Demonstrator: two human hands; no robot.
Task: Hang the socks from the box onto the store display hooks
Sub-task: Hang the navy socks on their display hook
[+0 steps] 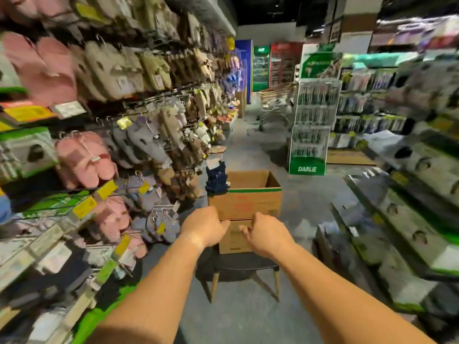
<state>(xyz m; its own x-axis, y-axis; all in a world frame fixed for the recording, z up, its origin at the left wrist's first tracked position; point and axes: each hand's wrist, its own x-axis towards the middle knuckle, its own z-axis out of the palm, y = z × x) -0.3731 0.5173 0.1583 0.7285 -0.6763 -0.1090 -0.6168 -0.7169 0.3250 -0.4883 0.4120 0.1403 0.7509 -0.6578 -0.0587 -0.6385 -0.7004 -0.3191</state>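
Left hand (205, 225) and right hand (267, 233) just before the open cardboard box (246, 203) on a stool (244, 265), fingers loosely curled, gripping nothing; navy socks (217, 180) over the box's left rim.

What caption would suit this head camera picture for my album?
In a shop aisle, a person's left hand and right hand reach toward an open cardboard box on a stool.
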